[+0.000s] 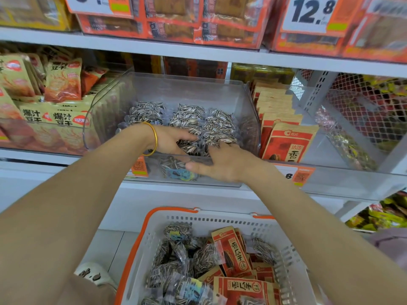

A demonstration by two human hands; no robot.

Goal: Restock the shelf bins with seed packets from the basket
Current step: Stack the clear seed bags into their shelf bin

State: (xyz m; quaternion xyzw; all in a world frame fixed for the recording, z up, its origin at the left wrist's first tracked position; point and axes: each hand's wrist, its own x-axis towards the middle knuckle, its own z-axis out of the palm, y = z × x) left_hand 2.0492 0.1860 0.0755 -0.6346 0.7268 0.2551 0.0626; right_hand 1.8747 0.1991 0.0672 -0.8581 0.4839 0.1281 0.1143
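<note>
A clear plastic shelf bin [246,93] holds rows of transparent packets of striped sunflower seeds [185,115]. My left hand [169,139], a gold bangle on its wrist, reaches into the bin and pinches a clear seed packet [192,147] between thumb and fingers. My right hand [224,164] rests over the bin's front wall, its fingers touching the front packets and its thumb stretched out along the outside. Below stands a white basket with an orange rim [141,245], holding more clear seed packets [178,233] and red-and-kraft seed packets [233,249].
The bin to the right holds upright red-and-kraft seed packets [288,142]. Bean-snack bags [61,84] fill the bin on the left. Orange boxed goods and a price tag [312,12] sit on the shelf above. A white shoe [94,274] stands beside the basket.
</note>
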